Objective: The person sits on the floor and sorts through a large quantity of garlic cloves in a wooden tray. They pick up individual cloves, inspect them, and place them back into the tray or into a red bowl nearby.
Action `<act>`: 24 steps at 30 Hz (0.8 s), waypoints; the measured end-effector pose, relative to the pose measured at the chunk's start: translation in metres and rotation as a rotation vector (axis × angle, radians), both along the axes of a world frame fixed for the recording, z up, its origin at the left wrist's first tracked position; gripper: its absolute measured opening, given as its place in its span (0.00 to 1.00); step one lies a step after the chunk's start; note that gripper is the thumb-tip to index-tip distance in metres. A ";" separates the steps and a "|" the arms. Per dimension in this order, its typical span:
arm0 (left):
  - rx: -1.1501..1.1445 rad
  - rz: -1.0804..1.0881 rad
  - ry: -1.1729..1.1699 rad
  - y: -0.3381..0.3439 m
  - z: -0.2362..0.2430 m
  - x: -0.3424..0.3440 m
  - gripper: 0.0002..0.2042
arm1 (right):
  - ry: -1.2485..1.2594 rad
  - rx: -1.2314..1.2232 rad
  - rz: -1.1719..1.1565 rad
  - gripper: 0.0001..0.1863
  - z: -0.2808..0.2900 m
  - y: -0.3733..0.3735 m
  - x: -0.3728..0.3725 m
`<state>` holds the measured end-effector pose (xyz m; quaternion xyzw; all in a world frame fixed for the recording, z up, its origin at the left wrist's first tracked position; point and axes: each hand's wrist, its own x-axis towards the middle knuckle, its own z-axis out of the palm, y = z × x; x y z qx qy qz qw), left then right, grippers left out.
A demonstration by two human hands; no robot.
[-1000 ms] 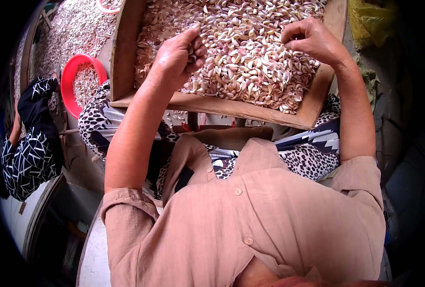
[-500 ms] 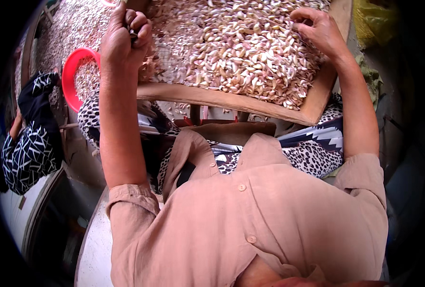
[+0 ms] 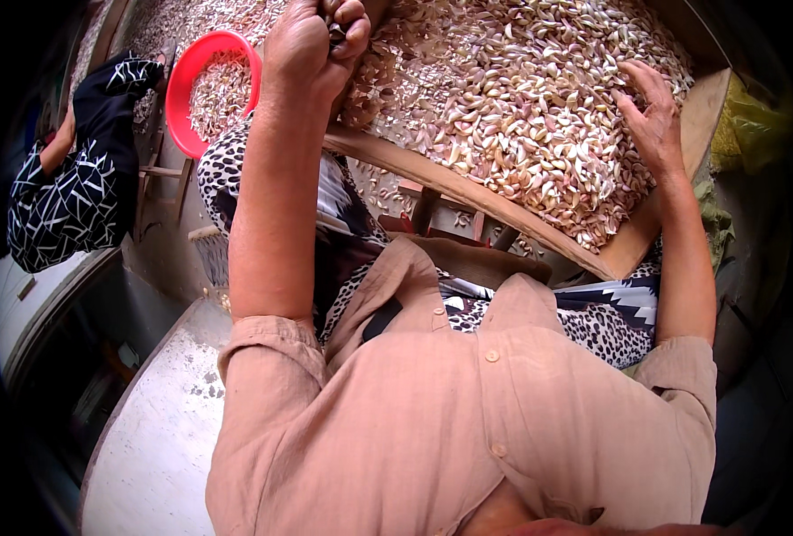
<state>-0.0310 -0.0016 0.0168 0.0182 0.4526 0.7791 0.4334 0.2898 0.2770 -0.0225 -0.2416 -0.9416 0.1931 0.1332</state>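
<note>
**Garlic cloves on the tray: light, loose, easy to scatter**

Here I see my left hand (image 3: 311, 45) raised at the near-left edge of the wooden tray (image 3: 468, 192), its fingers (image 3: 353, 18) curled tight together around something small and dark; I cannot tell what it is. My right hand (image 3: 651, 112) lies flat on the heap of garlic cloves (image 3: 521, 107) at the tray's right side, fingers spread apart and resting on the cloves, gripping nothing.

The cloves fill the tray edge to edge. I judge them light, hard and dry, with papery skins that slide and flake, so a pile shifts under the palm. One clove is best pinched across its fat middle between thumb and forefinger; a scoop would spill them.

Left of the tray stands a red bowl (image 3: 182, 89) with more cloves in it, and beyond it sits another person in a black-and-white top (image 3: 75, 196).

Against half a second ago, the left hand has stayed closed at the tray's left edge, while the right has slid from the tray's far corner down along its right side and opened flat.
</note>
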 end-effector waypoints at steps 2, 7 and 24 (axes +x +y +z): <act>0.011 0.000 -0.018 -0.005 0.001 -0.003 0.22 | -0.021 0.028 0.001 0.24 -0.006 0.002 0.000; -0.042 0.052 -0.001 -0.010 0.006 -0.004 0.22 | -0.026 0.052 -0.058 0.27 -0.018 0.003 -0.003; -0.110 0.195 0.003 -0.022 -0.010 -0.011 0.23 | -0.016 0.049 -0.092 0.38 -0.043 -0.001 -0.009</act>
